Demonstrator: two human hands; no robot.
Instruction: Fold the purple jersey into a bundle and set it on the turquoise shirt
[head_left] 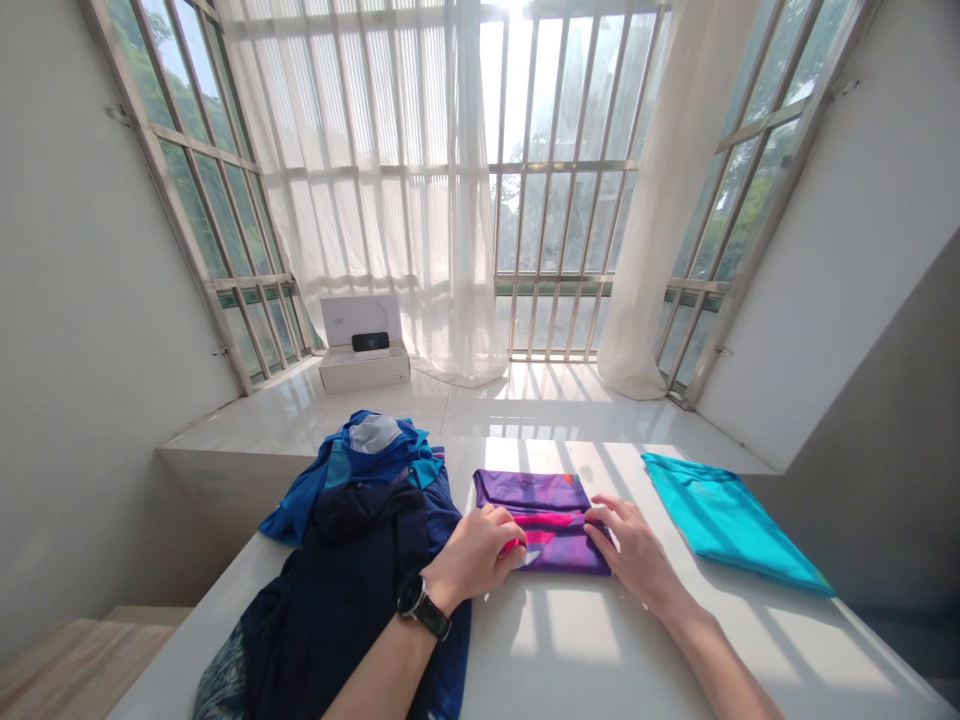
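Purple garment: folded into a flat, wide rectangle on the white table, between the dark clothes pile to the left and a folded teal garment to the right.
Colours: purple far and near; hot-pink strip across the middle; small orange-red patch by the far right corner.
Surface: slight ridges along the pink strip; far part fairly smooth.
Left hand: on the garment's left side, knuckles up, fingers curled down at the pink strip; black-strapped watch at the wrist.
Right hand: at the right edge, fingers bent, tips touching the strip's right end.
Hands: apart, one at each end; cannot tell whether either pinches cloth.
Forearms: both reach in from the near side.
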